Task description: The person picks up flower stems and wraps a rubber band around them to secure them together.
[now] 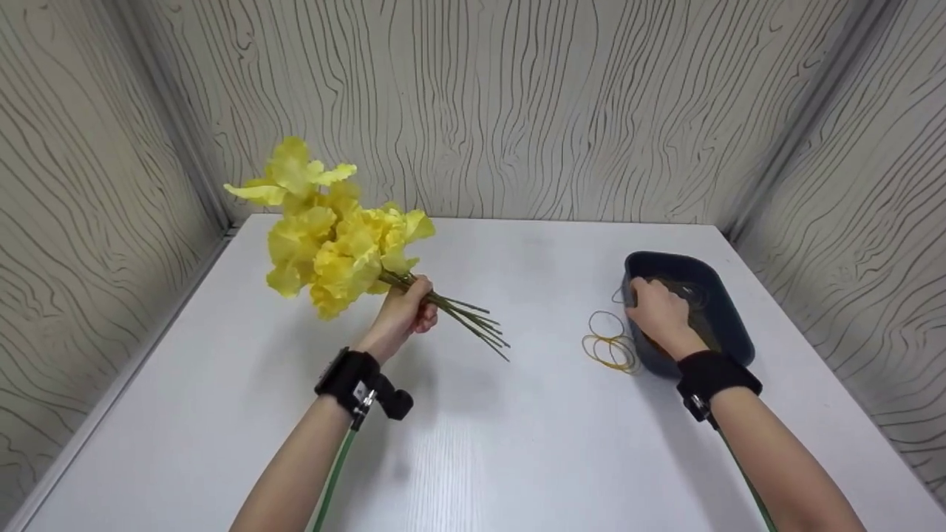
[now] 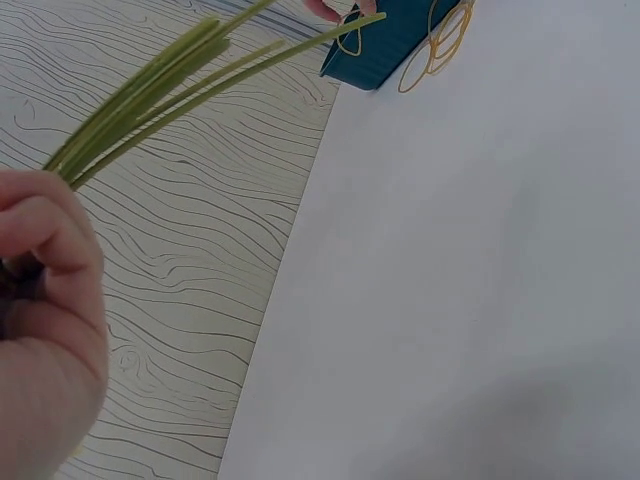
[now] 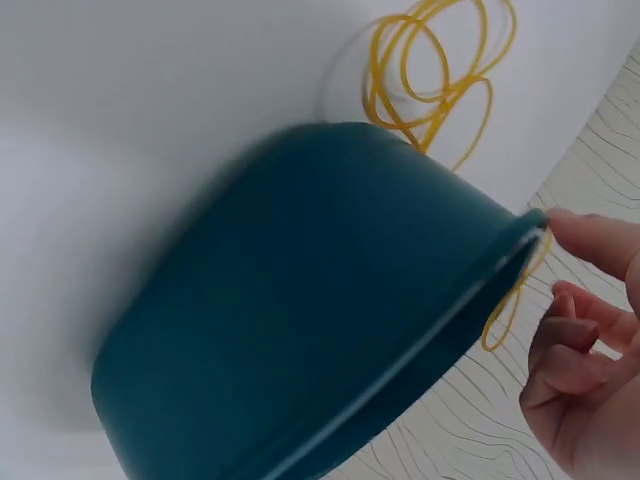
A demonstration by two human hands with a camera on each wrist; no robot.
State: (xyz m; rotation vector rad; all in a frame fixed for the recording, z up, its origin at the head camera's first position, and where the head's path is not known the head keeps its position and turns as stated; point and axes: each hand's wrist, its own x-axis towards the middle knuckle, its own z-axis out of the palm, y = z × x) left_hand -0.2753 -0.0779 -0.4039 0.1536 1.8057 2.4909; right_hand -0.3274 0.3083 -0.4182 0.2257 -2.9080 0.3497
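Note:
In the head view my left hand (image 1: pixel 408 303) grips a bunch of thin green stems (image 1: pixel 469 318), with ruffled yellow flowers (image 1: pixel 332 236) spreading beyond it to the upper left. The stem ends (image 2: pixel 150 100) fan out past my curled fingers in the left wrist view. My right hand (image 1: pixel 660 309) is over a dark teal container (image 1: pixel 720 295), at its left side. In the right wrist view, a fingertip meets the container's rim while other fingers curl. A yellow rubber band (image 3: pixel 505 315) loops out by that fingertip; the exact pinch is partly hidden.
Several yellow rubber bands (image 1: pixel 610 349) lie loose on the white table (image 1: pixel 502 443) just left of the container. More thin bands show inside it. Wood-patterned panels (image 1: pixel 473 111) enclose the table at the back and sides.

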